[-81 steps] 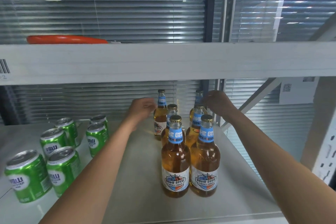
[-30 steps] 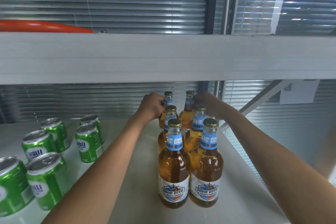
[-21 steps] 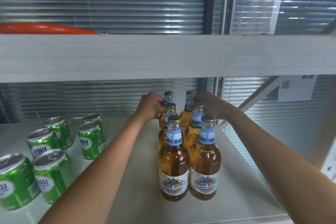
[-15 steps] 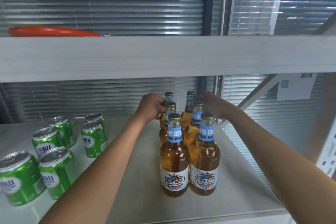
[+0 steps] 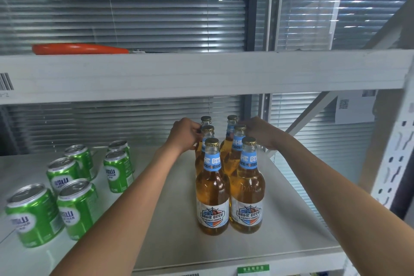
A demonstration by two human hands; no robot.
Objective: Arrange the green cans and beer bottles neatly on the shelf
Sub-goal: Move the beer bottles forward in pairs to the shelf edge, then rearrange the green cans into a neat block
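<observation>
**Amber glass squared up, green tins still loose**

Amber bottles stand in two columns of three on the right half of the shelf (image 5: 280, 213), and I have both hands at the far end of that block. My left hand (image 5: 186, 134) is curled against the neck of the rear left bottle (image 5: 205, 121); my right hand (image 5: 261, 132) sits against the rear right bottle (image 5: 231, 120). The fingers of both hands wrap round to the far side, so I cannot tell whether they truly clasp the necks or only press on them. I read the hold as a squeeze from both flanks: pushing inward at the back brings the last pair into line with the ones ahead.

Up front, the front left bottle (image 5: 212, 190) and front right bottle (image 5: 246, 190) touch shoulder to shoulder with labels facing me, which is how a tidy facing should look. Necks are the reachable part here, since the bodies at the rear are hidden behind the nearer rows.

On the left half, the green cans (image 5: 74, 186) stand upright, six in all, in rough pairs with uneven gaps. I judge them the remaining work. Tall glass packed this close tips easily, so any nudge at the neck wants to be gentle.
</observation>
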